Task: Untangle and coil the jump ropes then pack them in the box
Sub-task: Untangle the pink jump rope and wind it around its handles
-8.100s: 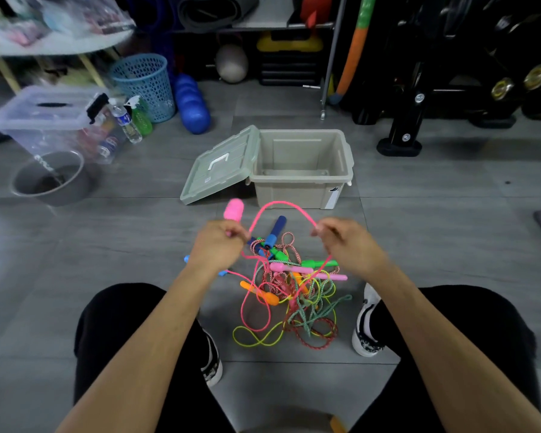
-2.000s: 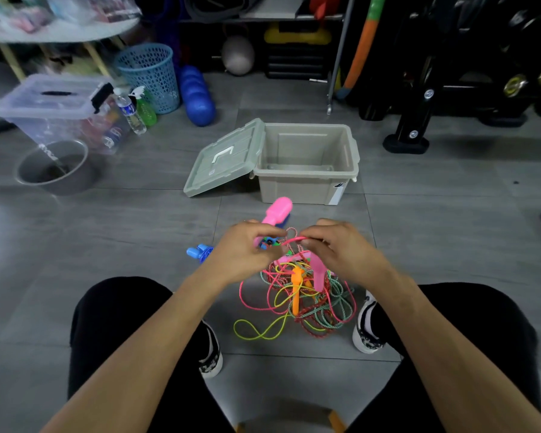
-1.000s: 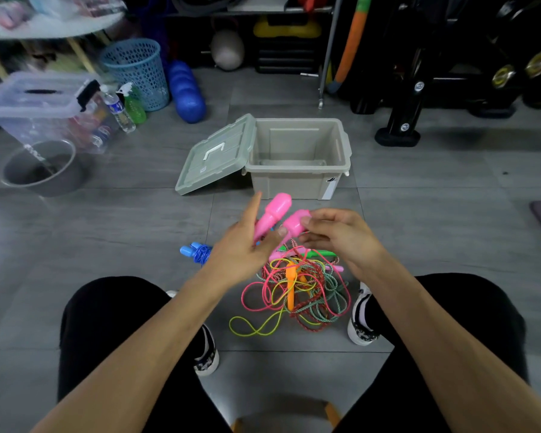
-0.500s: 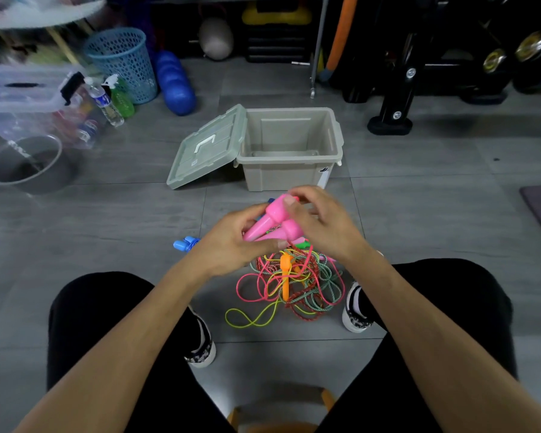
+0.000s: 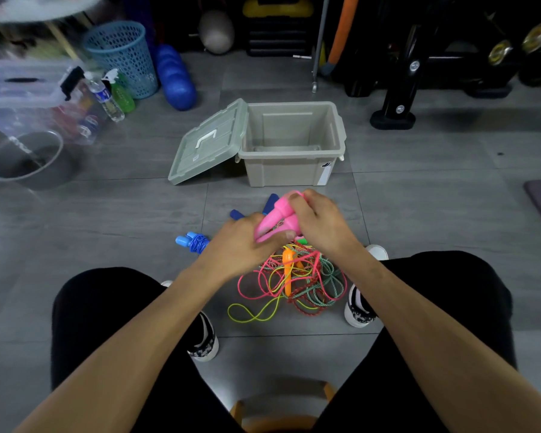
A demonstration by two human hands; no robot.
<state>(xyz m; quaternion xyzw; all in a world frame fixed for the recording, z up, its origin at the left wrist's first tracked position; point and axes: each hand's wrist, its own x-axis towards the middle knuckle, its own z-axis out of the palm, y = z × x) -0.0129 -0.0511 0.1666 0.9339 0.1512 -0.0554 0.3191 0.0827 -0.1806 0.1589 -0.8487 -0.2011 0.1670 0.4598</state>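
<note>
pink jump-rope handles (image 5: pixel 277 218), paired, gripped by left hand (image 5: pixel 241 245) and right hand (image 5: pixel 317 220) above the floor.
risk: pink cord runs into the multicoloured rope tangle (image 5: pixel 294 282); lifting likely drags or tightens it; grey plastic box (image 5: pixel 294 170) sits open beyond.

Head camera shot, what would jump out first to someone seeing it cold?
Both hands meet mid-frame: the left hand and right hand hold two pink handles together. Just below them, between the shoes, a bright tangle of ropes lies on the grey floor. Beyond the hands stands the open beige box, its lid leaning against its left side.
</note>
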